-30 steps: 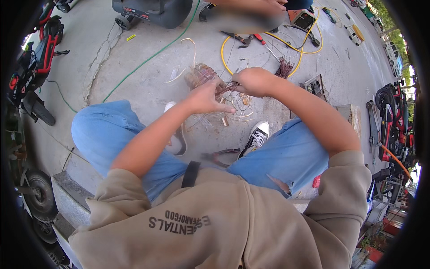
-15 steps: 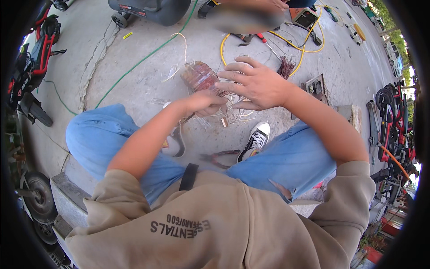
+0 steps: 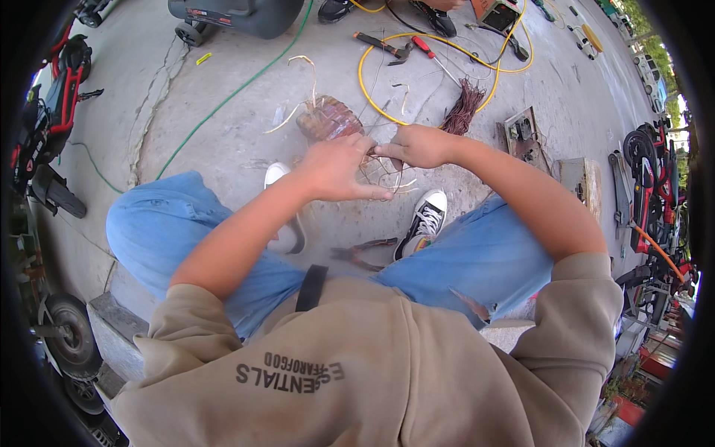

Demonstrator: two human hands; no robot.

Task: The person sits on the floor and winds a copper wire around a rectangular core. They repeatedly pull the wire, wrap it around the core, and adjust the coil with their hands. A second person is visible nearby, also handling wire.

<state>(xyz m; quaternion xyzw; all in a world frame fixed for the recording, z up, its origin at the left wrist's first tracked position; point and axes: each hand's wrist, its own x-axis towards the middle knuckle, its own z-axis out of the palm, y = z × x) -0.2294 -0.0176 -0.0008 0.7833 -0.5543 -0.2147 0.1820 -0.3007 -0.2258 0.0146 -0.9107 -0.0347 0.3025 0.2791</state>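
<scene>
My left hand point(image 3: 341, 167) has its fingertips bent around thin tangled wires point(image 3: 376, 173), its thumb out to the side. My right hand point(image 3: 423, 145) pinches the same wires just to the right. Just beyond my hands a lumpy reddish-brown coil point(image 3: 328, 115) with pale leads lies on the concrete. A bundle of dark red wire point(image 3: 462, 108) lies beyond my right hand. Pliers point(image 3: 361, 252) lie between my shoes.
A hammer point(image 3: 380, 46), red screwdriver point(image 3: 423, 48), yellow hose point(image 3: 365, 88), green hose point(image 3: 238, 97) and open metal box point(image 3: 521, 138) lie around. A wheeled machine point(image 3: 231, 15), a person's shoes point(image 3: 436, 18) and scooters point(image 3: 63, 112) stand farther out.
My right hand, spread open half a second ago, is closed at the wires. My left hand has risen to meet it. The other person's hands have moved mostly out of view.
</scene>
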